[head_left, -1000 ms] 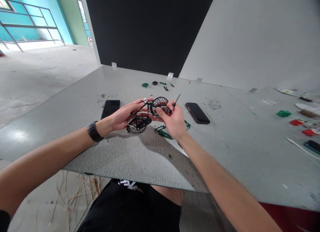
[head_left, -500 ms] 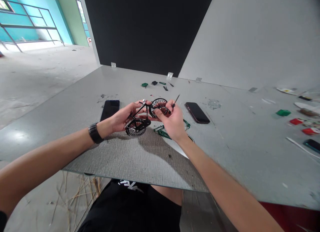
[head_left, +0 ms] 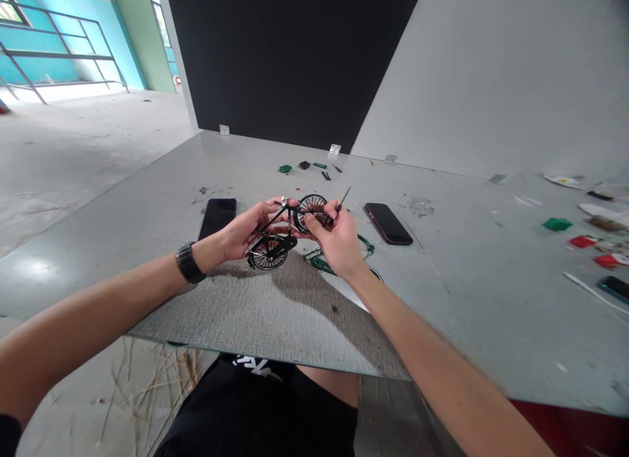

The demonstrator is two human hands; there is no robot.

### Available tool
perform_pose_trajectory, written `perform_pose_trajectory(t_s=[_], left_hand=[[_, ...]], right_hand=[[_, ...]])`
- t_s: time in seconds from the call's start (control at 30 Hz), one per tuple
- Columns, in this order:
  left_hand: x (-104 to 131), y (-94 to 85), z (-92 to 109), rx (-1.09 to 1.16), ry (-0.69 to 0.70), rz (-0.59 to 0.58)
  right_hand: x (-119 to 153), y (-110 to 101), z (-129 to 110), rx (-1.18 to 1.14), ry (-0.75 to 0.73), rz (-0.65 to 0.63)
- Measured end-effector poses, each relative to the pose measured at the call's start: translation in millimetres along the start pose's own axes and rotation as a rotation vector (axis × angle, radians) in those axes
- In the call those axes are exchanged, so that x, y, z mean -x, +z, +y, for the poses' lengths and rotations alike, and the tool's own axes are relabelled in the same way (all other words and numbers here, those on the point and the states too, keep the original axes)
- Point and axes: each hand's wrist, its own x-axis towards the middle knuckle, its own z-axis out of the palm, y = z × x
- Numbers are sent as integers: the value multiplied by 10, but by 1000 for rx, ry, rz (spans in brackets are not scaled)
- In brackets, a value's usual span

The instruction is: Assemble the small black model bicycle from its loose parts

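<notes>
Still, left fingers (head_left: 264, 211) hold black model bicycle (head_left: 289, 243); right fingers (head_left: 316, 227) grip screwdriver (head_left: 344, 198), slightly farther left than earlier.

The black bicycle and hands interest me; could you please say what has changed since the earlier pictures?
The right hand and screwdriver have shifted slightly left, uncovering more of the green bicycle; the black bicycle sits slightly lower. Nothing was grasped or released: the left hand still supports it; left phone and right phone stayed put.
</notes>
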Motion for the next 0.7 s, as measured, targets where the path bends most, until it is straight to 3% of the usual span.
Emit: perform_pose_trajectory(t_s=[0.23, 0.4, 0.5, 0.7], left_hand=[[82, 61, -32, -127, 128, -112], [93, 9, -80, -83, 12, -201], [97, 16, -83, -39, 39, -189], [105, 75, -55, -49, 69, -117]], right_hand=[[-35, -63, 19, -131, 80, 47], [-37, -58, 3, -151, 94, 42], [-56, -75, 16, -154, 88, 29], [-89, -140, 32, -67, 221, -4]])
